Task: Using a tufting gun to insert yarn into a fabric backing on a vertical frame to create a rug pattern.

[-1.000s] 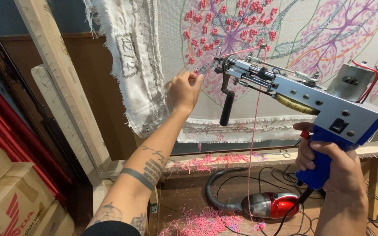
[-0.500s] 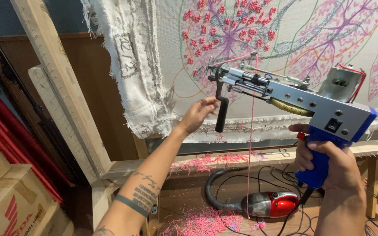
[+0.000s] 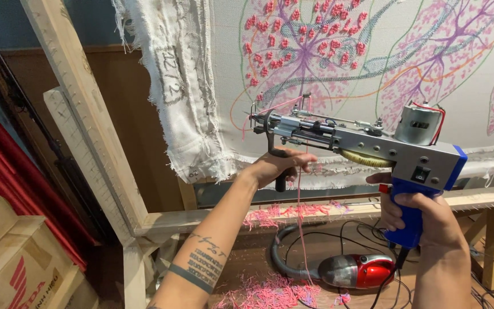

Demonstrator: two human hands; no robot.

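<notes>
Item: tufting gun [image 3: 367, 146], grey metal body, blue grip, small motor on top. You hold it in both hands, level, its needle end just short of the stretched cloth [image 3: 338, 34].

Right hand [image 3: 424, 220]: fingers wrapped tight round the blue grip, as in the earlier frames. No change.

Left hand [image 3: 278, 166]: changed. A second ago it is flat against the cloth, well left of the gun; half a second ago it is reaching toward the black front handle [image 3: 278, 163]; now it is closed round that handle, fingers curled, thumb over. You now carry the gun with a two-handed hold, which suggests it is steadied for work against the cloth.

Pink yarn [image 3: 299, 223]: one strand, hanging from the gun's front down past the frame.

Cloth: pale, carrying drawn outlines and tufted pink and purple patches; frayed edge bunched at left.

Wooden frame [image 3: 87, 114]: slanted upright at left, lower rail strewn with pink yarn clippings [image 3: 284, 213].

Floor items: red hand vacuum [image 3: 355, 270] with grey hose, black cables, more clippings. Cardboard boxes [image 3: 12, 257] at far left.
</notes>
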